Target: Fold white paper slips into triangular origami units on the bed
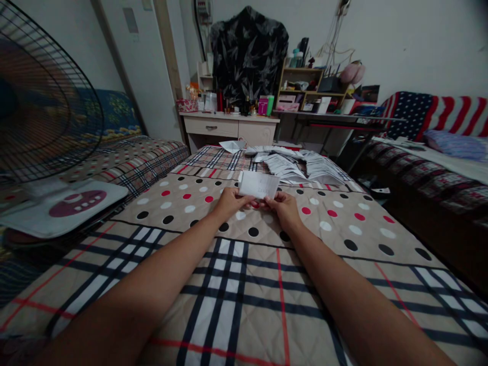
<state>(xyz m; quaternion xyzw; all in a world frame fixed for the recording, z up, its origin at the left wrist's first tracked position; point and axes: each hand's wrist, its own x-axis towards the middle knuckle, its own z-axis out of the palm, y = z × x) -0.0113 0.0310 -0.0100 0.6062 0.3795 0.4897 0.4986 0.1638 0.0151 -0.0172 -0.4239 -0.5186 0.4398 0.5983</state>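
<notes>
A small white printed paper [258, 184] is held up over the bed between my two hands. My left hand [231, 204] pinches its lower left corner, thumb along the bottom edge. At the lower right corner, my right hand [285, 207] grips it with thumb and fingers. Faint print shows on the side facing me, too small to read. Just beyond it, several rows of stacked white papers [287, 168] lie fanned out on the patterned bedspread [263, 274]. A separate white paper [232, 146] rests at the far left of these stacks.
A large fan [41, 101] stands at the left, its white base [64, 208] beside the bed. Past the bed's far end is a white dresser [224, 129] with bottles and boxes. A shelf unit [312, 86] and a second bed [446, 168] are at the right.
</notes>
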